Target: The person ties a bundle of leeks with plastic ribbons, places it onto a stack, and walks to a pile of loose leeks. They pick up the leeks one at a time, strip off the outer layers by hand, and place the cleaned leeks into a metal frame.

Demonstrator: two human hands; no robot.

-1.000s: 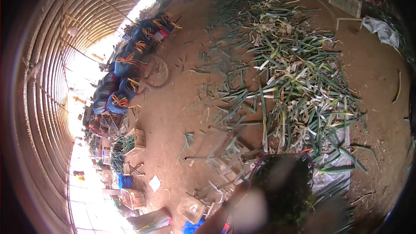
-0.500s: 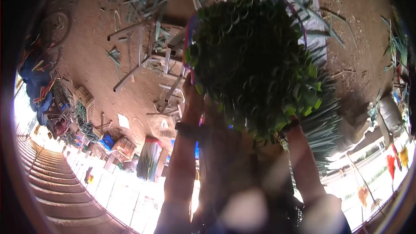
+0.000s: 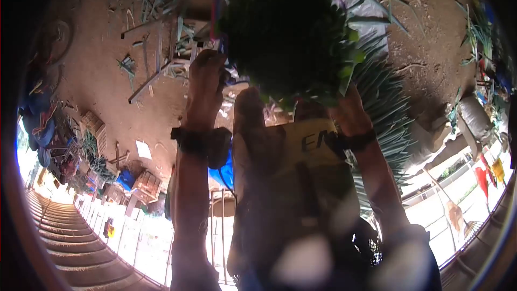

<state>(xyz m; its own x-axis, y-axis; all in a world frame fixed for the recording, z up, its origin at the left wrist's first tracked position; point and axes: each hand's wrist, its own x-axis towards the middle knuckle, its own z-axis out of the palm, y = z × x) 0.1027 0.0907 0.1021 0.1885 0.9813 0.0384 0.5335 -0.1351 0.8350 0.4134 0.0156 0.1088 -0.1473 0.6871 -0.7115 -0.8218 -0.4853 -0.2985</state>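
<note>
A large dark round bundle of green hollow leaves (image 3: 285, 37), its cut ends facing the camera, fills the upper middle. At its lower left edge is my left hand (image 3: 207, 73), fingers curled, with a dark band on the wrist; whether it grips anything is hidden in shade. My right hand (image 3: 350, 108) touches the bundle's lower right edge, its fingers partly hidden beneath the leaves. Below the bundle, a light apron with dark letters (image 3: 318, 137) covers my front.
Long green leaves (image 3: 385, 124) fan out right of the bundle. Metal bars (image 3: 156, 75) stand left of my left hand, near scattered leaf scraps. A plastic sheet (image 3: 371, 27) lies at upper right. Wooden crates (image 3: 146, 186) are at lower left, a stuffed sack (image 3: 476, 118) at far right.
The bundle has moved up and slightly left in view. My left hand has shifted left and shows more fully beside it. More of the apron is visible below.
</note>
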